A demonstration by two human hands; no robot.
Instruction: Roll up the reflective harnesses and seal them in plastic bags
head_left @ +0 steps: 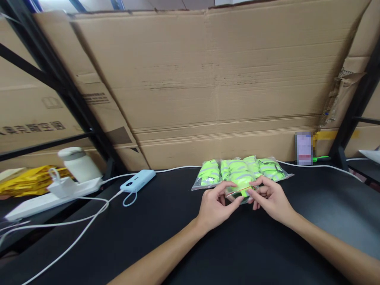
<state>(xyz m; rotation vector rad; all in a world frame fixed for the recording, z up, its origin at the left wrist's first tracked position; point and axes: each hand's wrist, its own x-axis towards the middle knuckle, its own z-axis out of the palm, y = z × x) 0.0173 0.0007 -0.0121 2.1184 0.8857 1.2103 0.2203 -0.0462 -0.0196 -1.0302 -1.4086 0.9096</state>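
On the black table (243, 253) lie several clear plastic bags of neon-green reflective bands (240, 171), side by side near the cardboard wall. My left hand (216, 206) and my right hand (271, 198) meet at the front edge of the middle bag (242, 185). The fingertips of both hands pinch that bag's near edge, where a thin orange strip shows. Both forearms reach in from the bottom of the view.
A large flattened cardboard sheet (208, 79) stands behind the table. At left are a light-blue power bank (137, 181), a white power strip (50, 196) with a charger, white cables (83, 225), a white cup (78, 163) and a yellow bag (26, 180). Black rack posts (353, 114) flank the sides.
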